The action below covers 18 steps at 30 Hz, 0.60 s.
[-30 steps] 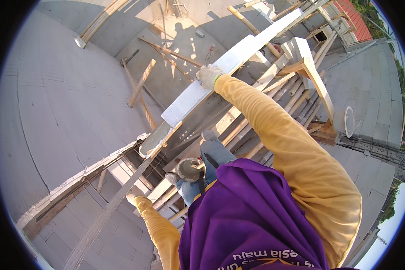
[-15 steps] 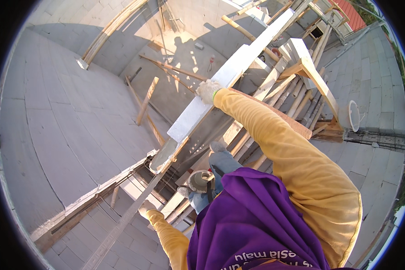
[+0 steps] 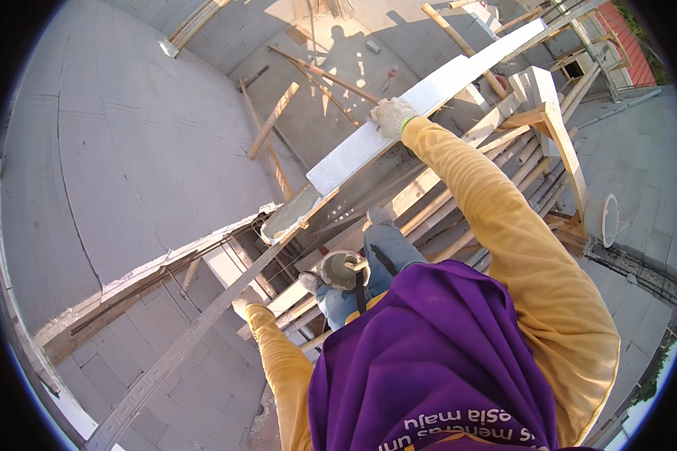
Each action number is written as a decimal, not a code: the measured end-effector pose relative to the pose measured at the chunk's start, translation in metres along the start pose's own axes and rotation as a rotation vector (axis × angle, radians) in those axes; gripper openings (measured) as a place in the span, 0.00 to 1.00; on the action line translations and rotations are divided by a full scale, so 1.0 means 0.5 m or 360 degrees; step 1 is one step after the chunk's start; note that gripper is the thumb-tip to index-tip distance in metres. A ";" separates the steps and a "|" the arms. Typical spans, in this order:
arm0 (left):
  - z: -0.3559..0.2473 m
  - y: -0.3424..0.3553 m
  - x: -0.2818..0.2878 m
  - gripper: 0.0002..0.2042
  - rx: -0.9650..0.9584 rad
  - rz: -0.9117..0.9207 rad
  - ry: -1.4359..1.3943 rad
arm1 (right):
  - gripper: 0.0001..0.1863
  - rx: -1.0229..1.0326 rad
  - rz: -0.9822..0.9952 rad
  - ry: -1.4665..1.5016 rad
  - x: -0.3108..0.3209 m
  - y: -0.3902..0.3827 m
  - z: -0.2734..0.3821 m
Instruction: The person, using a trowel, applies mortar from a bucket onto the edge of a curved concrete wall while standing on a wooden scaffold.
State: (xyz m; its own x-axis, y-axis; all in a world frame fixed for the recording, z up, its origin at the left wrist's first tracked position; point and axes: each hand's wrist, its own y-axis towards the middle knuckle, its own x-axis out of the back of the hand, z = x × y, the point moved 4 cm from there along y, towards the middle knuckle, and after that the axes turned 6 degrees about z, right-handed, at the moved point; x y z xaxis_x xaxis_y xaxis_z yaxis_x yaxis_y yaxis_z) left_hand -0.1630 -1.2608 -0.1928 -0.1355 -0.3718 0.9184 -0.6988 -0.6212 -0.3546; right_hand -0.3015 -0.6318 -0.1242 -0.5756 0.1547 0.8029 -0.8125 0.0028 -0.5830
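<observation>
A row of pale, white-topped blocks [image 3: 357, 156] runs diagonally along the top of a narrow wall. My right hand [image 3: 393, 118], in a pale knit glove, is closed over the upper edge of the nearer block. Beyond that block's near end, wet grey mortar [image 3: 293, 214] lies on the wall top. Lower left, my gloved left hand [image 3: 247, 299] grips the edge of a long grey metal straightedge [image 3: 195, 331], which slants from the mortar end down to the lower left. Its fingertips are partly hidden. Between my legs hangs or stands a mortar-stained bucket [image 3: 343, 270].
Bamboo poles and planks [image 3: 447, 199] form scaffolding under my feet. A timber frame [image 3: 553, 128] rises at right, with a white bucket [image 3: 602, 220] beside it. Loose wooden battens [image 3: 273, 120] lean in the deep room beyond the wall. Large grey block walls [image 3: 128, 150] stand left.
My view has turned and shifted, so the wall and blocks appear farther up and right. Both hands keep their places, the right on the block and the left at the straightedge.
</observation>
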 end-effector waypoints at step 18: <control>-0.059 -0.036 0.016 0.19 0.0144 0.0061 0.0147 | 0.18 0.0027 -0.0133 -0.0088 -0.031 0.021 -0.043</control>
State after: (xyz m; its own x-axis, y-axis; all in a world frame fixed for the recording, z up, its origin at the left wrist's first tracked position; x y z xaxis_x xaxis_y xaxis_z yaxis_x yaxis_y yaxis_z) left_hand -0.1725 -1.2322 -0.1737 -0.2280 -0.3340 0.9146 -0.6261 -0.6690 -0.4004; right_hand -0.2993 -0.6128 -0.1455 -0.5096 0.1000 0.8546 -0.8591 -0.0037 -0.5119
